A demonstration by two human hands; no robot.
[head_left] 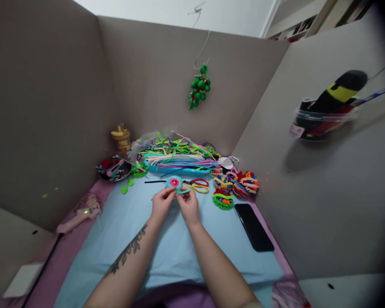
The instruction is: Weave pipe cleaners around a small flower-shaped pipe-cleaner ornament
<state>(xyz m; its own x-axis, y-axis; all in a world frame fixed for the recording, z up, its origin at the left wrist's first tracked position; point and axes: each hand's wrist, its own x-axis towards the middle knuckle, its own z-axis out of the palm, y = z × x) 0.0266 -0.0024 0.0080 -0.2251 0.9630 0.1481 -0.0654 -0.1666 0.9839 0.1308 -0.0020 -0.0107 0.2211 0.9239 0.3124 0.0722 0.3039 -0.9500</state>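
Observation:
My left hand (162, 203) and my right hand (188, 205) meet over the light blue mat (167, 244), fingers pinched together. Between them they hold a small round pipe-cleaner piece (175, 183) with a teal rim and a pink and red centre. A teal strand curls from it toward my right fingers. Red and yellow scissors (199, 185) lie just behind my right hand. A black strand (154, 182) lies flat to the left of the piece.
A pile of coloured pipe cleaners (179, 156) fills the back. Finished colourful pieces (234, 186) sit at right, a black phone (253, 226) nearer. A pink glue gun (80, 214) lies left, near a dark dish (115, 169). A green ornament (199, 87) hangs on the back wall.

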